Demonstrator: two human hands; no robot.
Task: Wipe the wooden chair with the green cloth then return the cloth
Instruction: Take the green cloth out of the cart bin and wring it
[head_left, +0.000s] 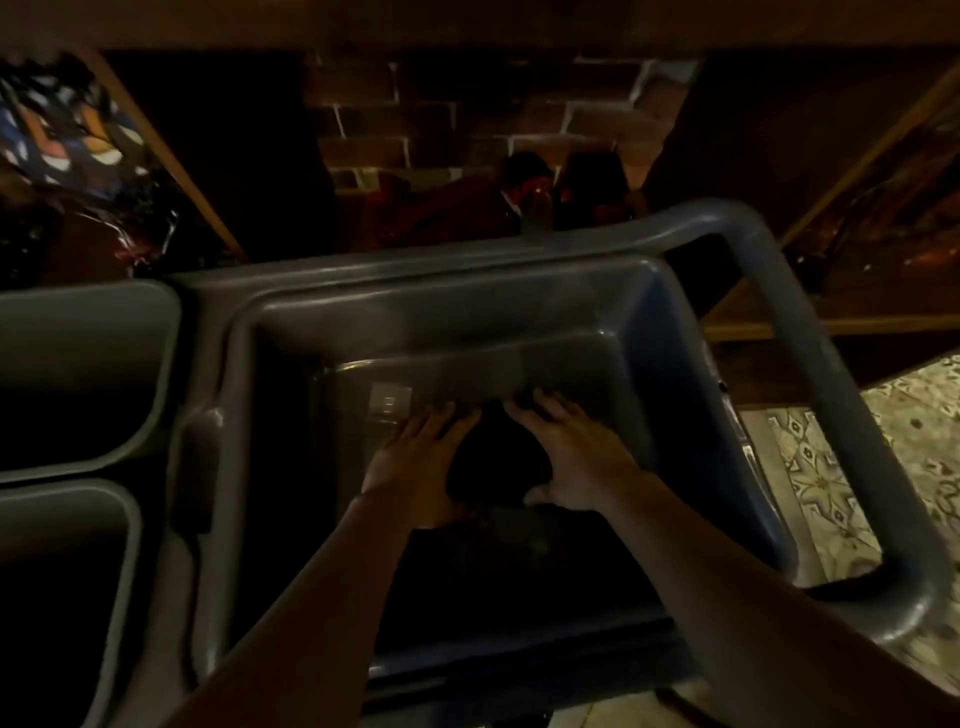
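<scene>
Both hands down inside the tub — left hand (415, 457) and right hand (571, 457) side by side, fingers spread and flattened, palms down on either edge of a dark bundle (496, 462). Neither closed into a fist; pressing on it rather than gripping. Presumably the cloth, though too dim to make out any green. Lying on the floor of the large grey cart tub (415, 306), toward its far wall. Thick cart handle (810, 332) looping round the right side. Two grey bins (88, 374) just beside the tub on the left. Brick wall (441, 119) beyond; patterned floor tiles (831, 478) at right. Small pale label (389, 402) near the left fingertips.
</scene>
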